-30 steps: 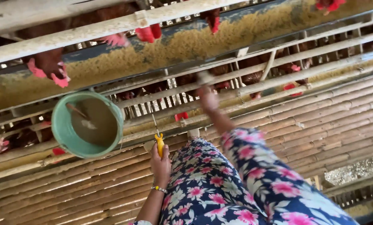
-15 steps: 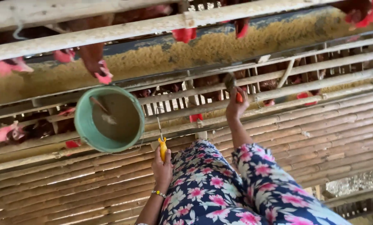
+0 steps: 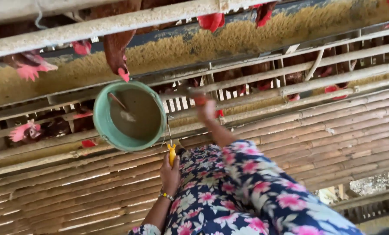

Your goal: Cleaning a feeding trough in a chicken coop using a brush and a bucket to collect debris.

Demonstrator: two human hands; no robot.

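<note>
1. The feed trough (image 3: 246,39) runs across the top of the view, filled along its length with yellowish meal. Wooden rails cross above and below it.
2. The bamboo slats (image 3: 312,143) slope away beneath the cages and fill the lower half of the view, from the left edge to the right.
3. The green bucket (image 3: 99,126) hangs in front of the cage, below the trough and left of centre. It tilts toward the camera, showing a layer of brownish feed inside.
4. Several hens poke through the bars. One hen (image 3: 116,52) stretches its neck down, so that its head is just above the bucket's upper rim.
5. The right hand (image 3: 206,109) is raised to the lower rail (image 3: 290,89), near the middle of the cage front. It is blurred, so it cannot be told whether its fingers grip the rail, hold something reddish or are spread.
6. The left hand (image 3: 170,176), with a bracelet at the wrist, has its fingers closed round the yellow grip (image 3: 171,153) of the bucket's wire handle and bears the bucket's weight.
7. A scoop (image 3: 118,104) lies inside the bucket, its handle toward the upper left rim.
8. Judged from this, the work is at a pause between servings: feed is carried, and the scoop is untouched. A next serving would call for the right hand to come off the rail, take the scoop and keep clear of the pecking hen, while the left steadies the bucket.
</note>
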